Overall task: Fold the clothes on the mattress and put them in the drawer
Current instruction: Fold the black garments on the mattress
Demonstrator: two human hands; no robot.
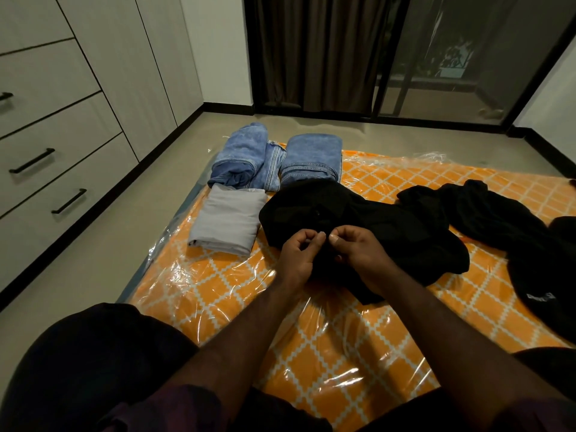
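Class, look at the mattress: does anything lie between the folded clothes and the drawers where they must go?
Nothing visible does. Bare floor separates the folded grey garment and folded jeans from the drawers, all shut.

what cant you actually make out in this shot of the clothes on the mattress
- Head view: what kind of garment the black garment is; dark folds swallow its shape.
- Head view: what the left hand and right hand pinch; their fingers and the dark cloth hide it.
- Head view: the white print on the black cloth at right is too small and blurred, and the frame edge cuts the cloth off.
- Head view: inside the drawers; their fronts are closed.
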